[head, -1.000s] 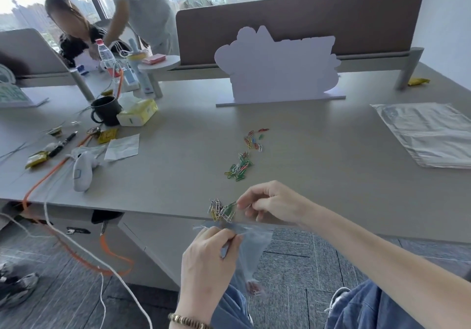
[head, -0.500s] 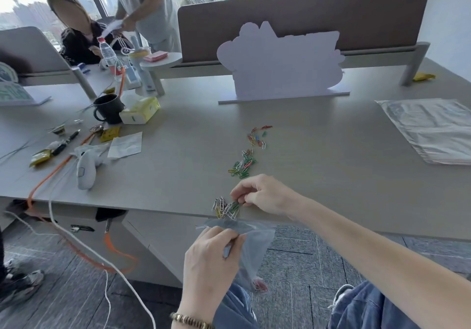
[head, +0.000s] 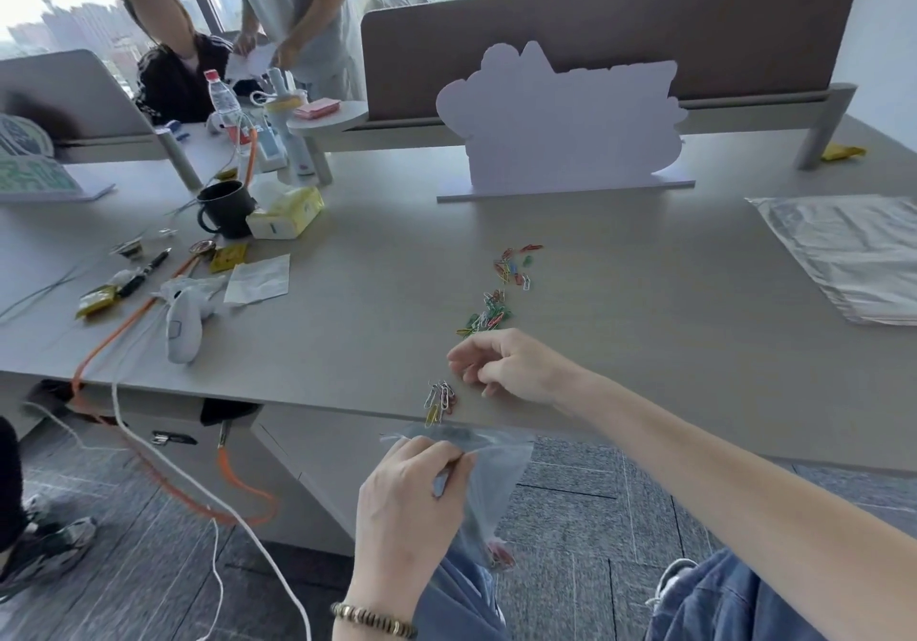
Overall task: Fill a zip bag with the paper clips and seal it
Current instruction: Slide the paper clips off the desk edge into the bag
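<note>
My left hand (head: 412, 481) pinches the rim of a clear zip bag (head: 498, 467) and holds its mouth just below the desk's front edge (head: 645, 442). A few paper clips (head: 498, 553) lie in the bag's bottom. A small clump of paper clips (head: 439, 399) sits at the very edge of the desk, right above the bag's mouth. My right hand (head: 506, 365) rests on the desk just right of that clump, fingers loosely curled, with nothing visible in them. More coloured clips lie farther back in a green-red heap (head: 484, 318) and a scattered group (head: 513, 265).
A black mug (head: 226, 208), a yellow tissue pack (head: 285, 213), a white handheld device (head: 181, 323) and orange and white cables clutter the left. Silver bags (head: 853, 253) lie at the right. A white cutout board (head: 560, 124) stands at the back. Two people are at the far left desk.
My right hand drew the small clump of clips toward the desk's edge, then came off it and now sits slightly up and right of it. The left hand still holds the bag.
</note>
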Available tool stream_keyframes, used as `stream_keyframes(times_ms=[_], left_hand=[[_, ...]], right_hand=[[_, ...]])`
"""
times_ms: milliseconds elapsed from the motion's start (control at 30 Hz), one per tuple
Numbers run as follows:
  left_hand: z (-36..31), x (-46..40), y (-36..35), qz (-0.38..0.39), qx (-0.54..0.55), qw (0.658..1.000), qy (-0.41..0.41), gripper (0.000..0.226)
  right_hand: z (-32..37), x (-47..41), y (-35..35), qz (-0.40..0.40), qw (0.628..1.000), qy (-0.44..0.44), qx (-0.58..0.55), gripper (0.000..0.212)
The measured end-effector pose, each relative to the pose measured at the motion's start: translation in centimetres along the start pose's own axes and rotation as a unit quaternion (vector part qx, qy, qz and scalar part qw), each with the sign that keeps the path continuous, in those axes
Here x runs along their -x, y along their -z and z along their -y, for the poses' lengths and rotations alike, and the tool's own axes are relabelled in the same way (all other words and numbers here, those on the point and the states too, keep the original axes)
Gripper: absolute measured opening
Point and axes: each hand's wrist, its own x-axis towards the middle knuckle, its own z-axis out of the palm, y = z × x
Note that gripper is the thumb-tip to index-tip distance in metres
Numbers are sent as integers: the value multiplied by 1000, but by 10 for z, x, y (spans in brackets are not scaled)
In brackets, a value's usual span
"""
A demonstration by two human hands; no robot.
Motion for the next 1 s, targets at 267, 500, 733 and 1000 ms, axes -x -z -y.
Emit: stream_keyframes(times_ms=[267, 500, 733, 1000], left_hand=[[4, -1, 3, -3, -5, 1000, 11, 15], [8, -1, 5, -4, -10, 1000, 12, 17], [12, 0, 7, -1, -12, 1000, 18, 19], [10, 1, 8, 1, -18, 1000, 17, 19]], right_hand=[[6, -3, 0, 138, 988, 27, 65, 55], [-2, -8, -4, 64, 997, 41, 8, 54], [9, -15, -16, 133, 987, 56, 65, 60], [6, -1, 1, 73, 996, 30, 47, 49]])
